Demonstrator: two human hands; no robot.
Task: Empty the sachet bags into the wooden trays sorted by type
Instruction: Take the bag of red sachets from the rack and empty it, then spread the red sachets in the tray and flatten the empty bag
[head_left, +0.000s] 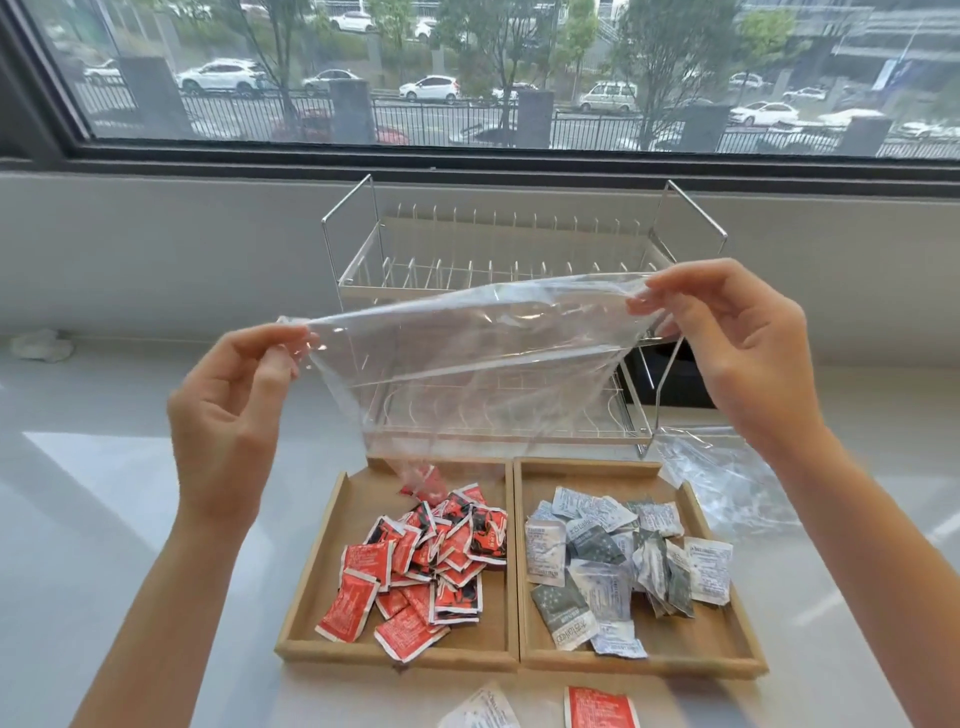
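Both hands are raised above the two wooden trays, stretching a clear plastic bag (467, 358) between them. The left hand (236, 410) pinches one upper corner of the bag between thumb and fingertips, palm turned inward, wrist bent and forearm rising from below; the right hand (737, 353) pinches the opposite upper corner, held a little higher, its other fingers loosely curled. The bag hangs as a thin, glossy, wrinkled film, its lower end drooping toward the far edge of the left wooden tray (332, 525), where one red sachet (423, 480) sits at its bottom tip. That tray holds a loose heap of red sachets (426, 561), small flat square packets printed in red, black and white. Touching it on the right side, the right wooden tray (737, 644) holds a heap of white and grey-green sachets (623, 561) with fine print too small to read. Both trays are shallow, light-wood rectangles with low rims. In front of the trays, on the pale smooth counter (130, 519), lie one white sachet (480, 709) and one red sachet (600, 709). Right of the trays lies another crumpled clear bag (727, 483). Behind the trays stands a wire dish rack (498, 244), seen partly through the film.
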